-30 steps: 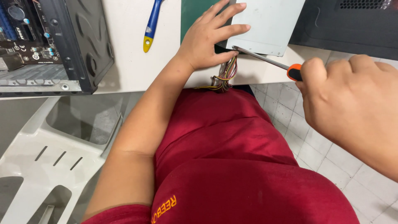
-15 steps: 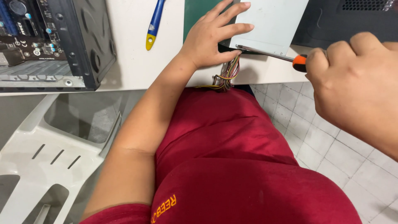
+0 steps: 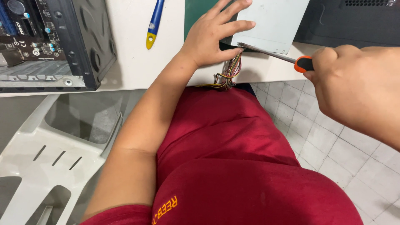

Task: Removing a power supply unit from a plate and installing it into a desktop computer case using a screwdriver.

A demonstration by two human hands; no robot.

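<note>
My left hand point(image 3: 214, 35) lies flat on a grey metal power supply box point(image 3: 273, 23) at the white table's point(image 3: 133, 62) front edge, fingers spread over its left side. A bundle of coloured wires point(image 3: 229, 73) hangs from the box below the thumb. My right hand point(image 3: 354, 91) grips an orange-handled screwdriver point(image 3: 287, 58); its shaft runs left, and the tip meets the box's near lower corner.
An open computer case point(image 3: 54, 46) with a circuit board inside stands at the table's left. A blue and yellow tool point(image 3: 154, 23) lies on the table. A green mat point(image 3: 200, 10) sits under the box, a black case point(image 3: 354, 21) at the right. A white plastic chair point(image 3: 46, 162) stands below left; the floor point(image 3: 333, 141) is tiled.
My right hand has moved slightly up and right, levelling the screwdriver shaft against the box. My left hand stays on the box.
</note>
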